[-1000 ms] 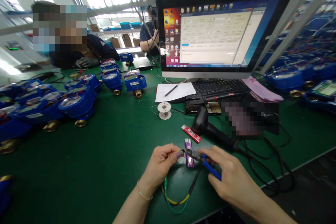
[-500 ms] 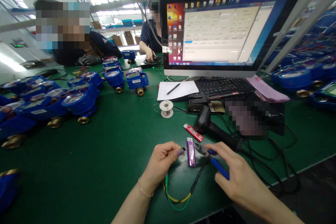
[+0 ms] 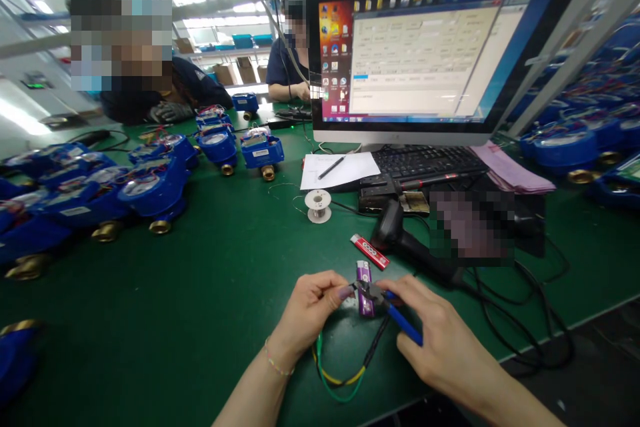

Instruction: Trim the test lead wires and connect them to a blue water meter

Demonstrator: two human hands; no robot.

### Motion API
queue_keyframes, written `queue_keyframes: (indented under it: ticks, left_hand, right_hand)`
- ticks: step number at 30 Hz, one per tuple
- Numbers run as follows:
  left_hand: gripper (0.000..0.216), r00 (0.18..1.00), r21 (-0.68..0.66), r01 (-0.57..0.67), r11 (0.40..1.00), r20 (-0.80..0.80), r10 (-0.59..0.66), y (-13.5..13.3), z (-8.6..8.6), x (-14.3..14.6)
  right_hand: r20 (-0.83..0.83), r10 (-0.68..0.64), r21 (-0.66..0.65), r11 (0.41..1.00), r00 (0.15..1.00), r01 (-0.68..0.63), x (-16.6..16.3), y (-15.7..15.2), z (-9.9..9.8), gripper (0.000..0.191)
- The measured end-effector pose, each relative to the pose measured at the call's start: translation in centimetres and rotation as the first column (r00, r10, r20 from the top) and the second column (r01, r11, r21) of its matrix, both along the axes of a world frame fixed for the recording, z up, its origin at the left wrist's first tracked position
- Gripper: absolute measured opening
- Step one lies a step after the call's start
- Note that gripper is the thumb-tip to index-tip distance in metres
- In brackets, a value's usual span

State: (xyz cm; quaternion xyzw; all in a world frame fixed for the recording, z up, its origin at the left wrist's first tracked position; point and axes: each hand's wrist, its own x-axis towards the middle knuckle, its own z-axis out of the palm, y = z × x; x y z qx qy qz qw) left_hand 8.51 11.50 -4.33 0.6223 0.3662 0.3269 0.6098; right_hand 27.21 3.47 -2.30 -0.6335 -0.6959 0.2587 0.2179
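The left hand (image 3: 310, 310) pinches the free end of a thin cable (image 3: 345, 373) between thumb and forefinger, near the front edge of the table (image 3: 210, 293). The right hand (image 3: 440, 340) is closed on the blue handles of a pair of small cutters (image 3: 385, 307), with the cutter nose touching the cable end at the left fingertips. Whether the blades have bitten through cannot be told.

The cable hangs in a loop below both hands; its green, yellow and black strands show. A purple lighter (image 3: 365, 290) lies directly behind the cutter nose, and a red lighter (image 3: 369, 251) just beyond it.

Judged from this position, work on the cable end is in progress: the end is held and the tool applied, but no finished end is visible. Both lighters lie untouched.
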Motion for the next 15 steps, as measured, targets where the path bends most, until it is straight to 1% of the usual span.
queue_keyframes:
  ticks: [5,9,13,15]
  left_hand:
    - [0.038,1.0,0.005,0.005,1.0,0.006,-0.005,-0.01,0.05,-0.08]
    - [0.037,1.0,0.007,0.007,1.0,0.0,-0.007,-0.03,0.0,-0.09]
    - [0.036,1.0,0.013,0.01,1.0,-0.005,-0.01,0.02,-0.06,-0.06]
    - [0.037,1.0,0.007,0.004,1.0,-0.007,-0.004,0.14,-0.12,-0.12]
  right_hand:
    - [0.006,-0.005,0.013,1.0,1.0,0.005,0.05,0.09,0.37,0.05]
    - [-0.02,-0.023,0.011,1.0,1.0,0.023,-0.17,0.04,0.39,0.047]
    - [-0.086,-0.063,0.005,0.998,0.994,0.063,-0.36,-0.13,0.21,0.044]
    - [-0.158,-0.122,-0.011,0.993,0.98,0.121,0.12,-0.14,0.2,0.041]
